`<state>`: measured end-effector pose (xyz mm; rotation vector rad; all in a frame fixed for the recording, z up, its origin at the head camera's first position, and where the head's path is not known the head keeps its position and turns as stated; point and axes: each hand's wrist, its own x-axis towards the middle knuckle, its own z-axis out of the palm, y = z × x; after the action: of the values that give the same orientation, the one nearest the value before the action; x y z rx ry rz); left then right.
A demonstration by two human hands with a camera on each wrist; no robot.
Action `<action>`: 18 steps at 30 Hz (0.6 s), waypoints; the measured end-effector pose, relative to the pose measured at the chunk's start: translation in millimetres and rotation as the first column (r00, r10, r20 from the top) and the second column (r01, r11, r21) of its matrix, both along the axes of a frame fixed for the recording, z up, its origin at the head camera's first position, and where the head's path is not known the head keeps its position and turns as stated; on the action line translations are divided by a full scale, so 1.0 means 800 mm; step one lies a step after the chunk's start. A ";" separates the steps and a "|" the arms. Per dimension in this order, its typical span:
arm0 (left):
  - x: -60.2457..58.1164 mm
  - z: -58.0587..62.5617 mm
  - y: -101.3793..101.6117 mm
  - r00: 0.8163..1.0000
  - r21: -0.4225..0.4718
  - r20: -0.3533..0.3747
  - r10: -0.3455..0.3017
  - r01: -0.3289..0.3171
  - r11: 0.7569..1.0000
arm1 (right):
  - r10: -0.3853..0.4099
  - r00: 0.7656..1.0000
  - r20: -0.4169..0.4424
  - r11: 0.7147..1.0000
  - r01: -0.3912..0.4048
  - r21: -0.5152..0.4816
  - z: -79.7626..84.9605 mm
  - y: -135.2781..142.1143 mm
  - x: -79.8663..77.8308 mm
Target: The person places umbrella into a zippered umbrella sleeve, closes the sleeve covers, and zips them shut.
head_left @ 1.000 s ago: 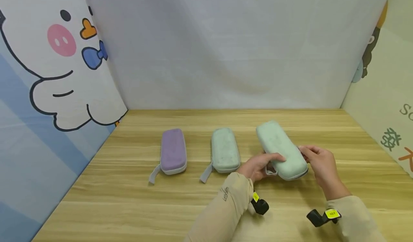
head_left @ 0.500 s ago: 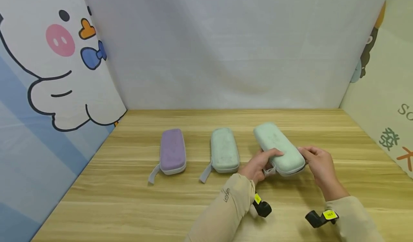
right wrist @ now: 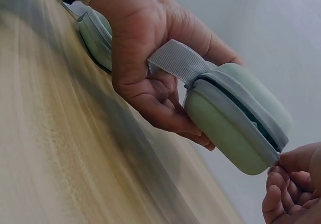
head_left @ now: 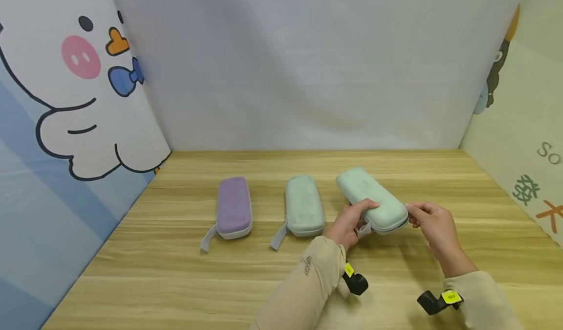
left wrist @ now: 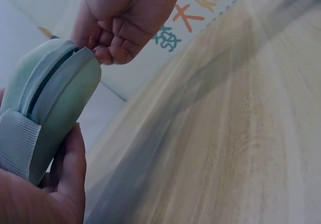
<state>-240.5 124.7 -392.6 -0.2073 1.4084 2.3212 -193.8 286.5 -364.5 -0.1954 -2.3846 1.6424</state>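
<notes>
A mint-green zippered case [head_left: 371, 193] is held tilted above the table, its far end pointing up-left. My left hand [head_left: 349, 225] grips it from the left, thumb on top and fingers underneath. A grey ribbon strap [right wrist: 178, 61] loops out beside that hand. At the case's near right corner my right hand [head_left: 435, 227] pinches the zipper pull, which the fingertips hide. In the right wrist view the zipper [right wrist: 241, 103] is parted along the near end, with a dark gap; the left wrist view shows the same gap. The inside is not visible.
A second green case [head_left: 304, 207] lies to the left of my left hand, its grey strap toward me. Farther left lies a purple case [head_left: 234, 207], also strapped. Both rest on the wood-grain table [head_left: 176, 271]. A white cloth backdrop [head_left: 308, 76] hangs behind.
The held case has shifted slightly left and turned. My right hand has moved along the near end to its right corner, and the zipper gap there has become visible.
</notes>
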 end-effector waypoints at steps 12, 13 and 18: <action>-0.003 0.001 -0.002 0.999 -0.004 0.031 -0.016 0.016 1.000 | -0.012 1.000 -0.006 1.000 0.012 0.006 -0.001 0.004 0.003; -0.004 0.001 -0.001 1.000 0.002 0.030 -0.008 0.008 1.000 | -0.011 1.000 -0.006 1.000 0.011 0.007 -0.001 0.004 0.002; -0.008 0.002 0.001 0.994 0.037 0.031 0.104 -0.105 0.994 | -0.004 1.000 -0.011 1.000 0.004 0.001 0.001 0.005 0.003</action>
<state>-247.1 125.6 -391.3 -0.3085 1.3676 2.4178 -191.4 290.2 -363.6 -0.1906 -2.3759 1.6359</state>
